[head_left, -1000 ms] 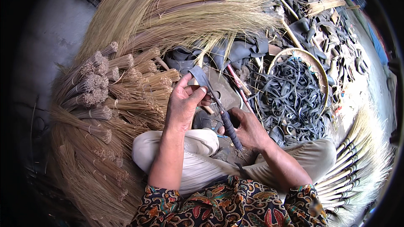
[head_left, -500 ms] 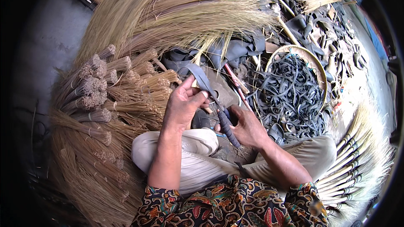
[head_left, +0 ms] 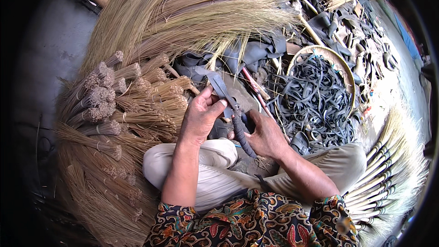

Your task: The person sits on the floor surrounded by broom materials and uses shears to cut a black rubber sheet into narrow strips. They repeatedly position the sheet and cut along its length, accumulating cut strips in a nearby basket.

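Observation:
My left hand (head_left: 200,114) is closed, thumb against fingers, on a flat grey rubber strip (head_left: 216,82) whose free end points up and away to the left. In my right hand (head_left: 264,135) is a knife by its dark, cord-like wrapped handle (head_left: 243,136), which slants down to the right between my knees. The blade lies close against the strip near my left thumb; where one ends and the other begins I cannot make out. My right fingertips are partly hidden behind the handle.
A round woven basket (head_left: 346,68) overflows with cut black strips (head_left: 318,100) at the right. Bundled straw stalks (head_left: 151,105) lie at the left, long grass (head_left: 192,18) beyond. Dark rubber scraps (head_left: 263,52) lie ahead; finished brushes (head_left: 377,174) fan out at the near right.
The wrapped handle has tilted slightly and shifted a little left and up with my right hand. The strip's free end has swung slightly left. Both hands keep their hold.

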The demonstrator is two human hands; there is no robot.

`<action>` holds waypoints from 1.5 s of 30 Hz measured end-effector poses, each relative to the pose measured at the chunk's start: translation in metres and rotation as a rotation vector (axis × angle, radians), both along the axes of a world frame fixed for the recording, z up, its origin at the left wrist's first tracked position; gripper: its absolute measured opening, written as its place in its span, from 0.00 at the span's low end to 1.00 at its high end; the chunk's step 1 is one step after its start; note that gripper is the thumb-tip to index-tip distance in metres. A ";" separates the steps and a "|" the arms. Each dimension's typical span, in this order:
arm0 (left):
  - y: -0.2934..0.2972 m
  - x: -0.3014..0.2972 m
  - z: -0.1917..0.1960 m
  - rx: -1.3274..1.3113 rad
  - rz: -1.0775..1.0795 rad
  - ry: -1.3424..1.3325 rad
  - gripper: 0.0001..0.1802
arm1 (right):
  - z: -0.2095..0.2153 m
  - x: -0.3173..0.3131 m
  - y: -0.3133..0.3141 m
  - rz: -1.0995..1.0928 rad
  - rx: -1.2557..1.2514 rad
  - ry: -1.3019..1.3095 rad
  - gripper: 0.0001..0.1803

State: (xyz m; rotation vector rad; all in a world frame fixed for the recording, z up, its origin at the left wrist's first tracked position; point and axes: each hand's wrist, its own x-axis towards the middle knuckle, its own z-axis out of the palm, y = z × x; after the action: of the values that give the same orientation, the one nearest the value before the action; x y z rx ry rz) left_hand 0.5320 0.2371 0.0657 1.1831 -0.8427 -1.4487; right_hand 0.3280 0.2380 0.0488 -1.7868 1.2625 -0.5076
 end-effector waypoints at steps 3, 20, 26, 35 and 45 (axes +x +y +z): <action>-0.001 0.000 0.000 0.018 -0.006 -0.042 0.25 | 0.006 -0.004 0.001 -0.006 0.116 0.006 0.33; -0.002 0.001 -0.003 0.032 0.046 0.002 0.24 | 0.010 -0.005 -0.001 0.008 0.137 0.056 0.38; -0.007 0.015 -0.001 0.016 0.150 0.085 0.26 | 0.011 0.003 0.003 0.047 0.052 0.060 0.40; -0.002 -0.002 -0.002 0.015 0.075 0.023 0.21 | 0.005 -0.002 -0.004 0.018 -0.002 0.121 0.36; -0.004 0.011 -0.001 0.004 0.112 0.016 0.25 | 0.012 0.003 -0.001 0.071 -0.018 0.118 0.34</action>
State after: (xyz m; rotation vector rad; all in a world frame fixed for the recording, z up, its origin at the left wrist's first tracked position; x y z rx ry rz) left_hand 0.5427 0.2332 0.0652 1.2009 -0.7509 -1.3679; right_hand 0.3311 0.2367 0.0607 -1.8931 1.2725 -0.3796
